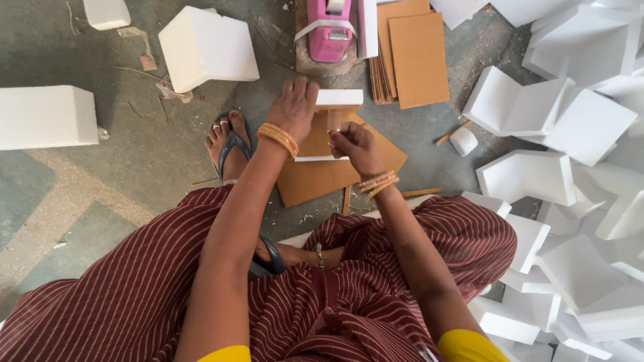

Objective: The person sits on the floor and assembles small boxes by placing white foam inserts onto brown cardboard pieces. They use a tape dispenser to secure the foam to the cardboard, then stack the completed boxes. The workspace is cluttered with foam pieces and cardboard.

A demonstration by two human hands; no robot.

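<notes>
Where the person sits on the ground, things run from largest to smallest as follows.

Floor (80, 194): grey concrete, worn pale in patches, with bits of litter.
Foam heap (577, 134): many white angled foam pieces piled at the right, spilling down beside the right knee.
Foam blocks (208, 47): one big white block at top centre-left, another long one (43, 117) at the left edge.
Cardboard stack (416, 57): brown sheets lying flat at the top, just right of a pink tape dispenser (330, 30).
Cardboard sheet (335, 167): brown, flat on the floor under both hands.
Foam-and-card piece (332, 124): a small brown card with white foam strips at its far and near edges, resting on the sheet between the hands.
Left hand (294, 107): fingers spread flat, pressing down on the piece's left side (orange bangles at the wrist).
Right hand (352, 144): fingers curled narrow, pinching at the piece's near right edge; what it grips is too small to tell.
Foot (228, 144): in a dark sandal, just left of the sheet.
</notes>
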